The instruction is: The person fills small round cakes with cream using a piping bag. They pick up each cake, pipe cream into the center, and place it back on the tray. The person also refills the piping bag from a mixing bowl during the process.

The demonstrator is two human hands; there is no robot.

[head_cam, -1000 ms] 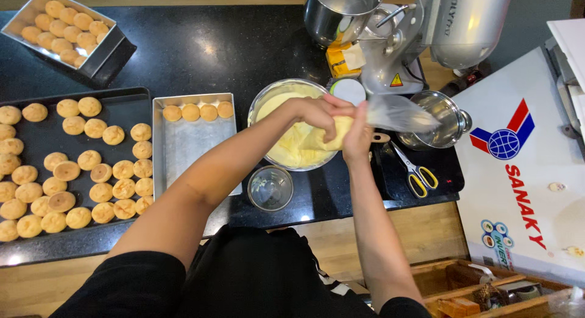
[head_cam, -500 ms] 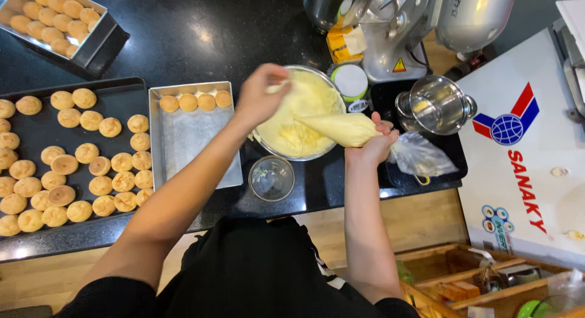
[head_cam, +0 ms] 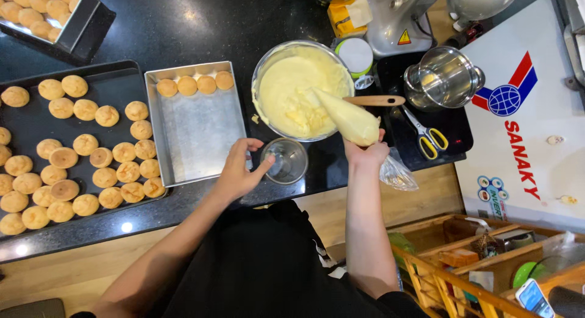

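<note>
We're at the filling stage w/ the cream: our right hand (head_cam: 365,152) is clenched round the twisted neck of the piping bag (head_cam: 344,115), which is plump w/ pale cream, tip pointing up and left over the big bowl of cream (head_cam: 292,86); the bag's loose plastic tail hangs just below the fist. Our left hand (head_cam: 239,171) is loosely open, fingers slightly curled, thumb touching the rim of the small empty glass bowl (head_cam: 286,160), gripping nothing. Just left sits the metal tin (head_cam: 198,132) w/ four puffs (head_cam: 195,85) along its far edge; the black tray (head_cam: 116,80) beside it holds lots more. Next move, we'd judge, needs the left hand to take a puff & steady it, tip brought to it, even squeeze from the fist.
</note>
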